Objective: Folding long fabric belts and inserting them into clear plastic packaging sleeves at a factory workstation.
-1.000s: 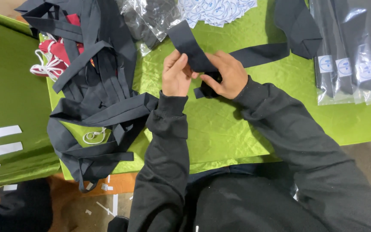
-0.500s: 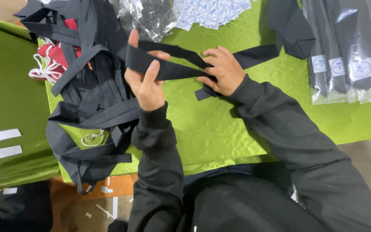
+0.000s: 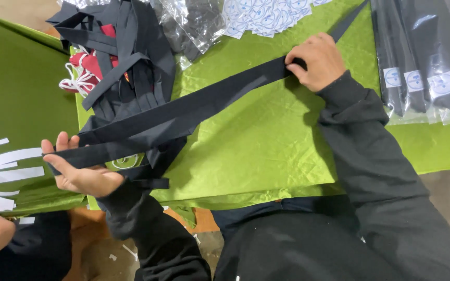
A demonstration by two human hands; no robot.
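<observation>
a long black necktie (image 3: 183,106) is held stretched across the green-covered counter (image 3: 256,151), pulled out between two hands so that its length lies straight and flat. the left hand (image 3: 82,169) is set off the near left edge of the counter, its fingers (image 3: 61,141) closed around the wide end of the tie, thumb underneath, so the fabric is gripped and kept taut. the right hand (image 3: 313,60) is pressed down near the far side of the counter, its fingers clenched on the narrow part of the tie, pinning it against the cloth; a thin tail of the tie is seen running on past this hand toward the top edge.

just behind the stretched tie, a loose heap of black ties (image 3: 126,57) is piled at the left, with a red piece and white cord (image 3: 84,73) tucked into it. clear plastic bags (image 3: 194,21) and a scatter of small round paper labels (image 3: 266,15) are laid at the far edge. at the right, bagged ties with labels (image 3: 423,57) are lined up side by side. white paper strips (image 3: 1,166) are spread on the far left.
</observation>
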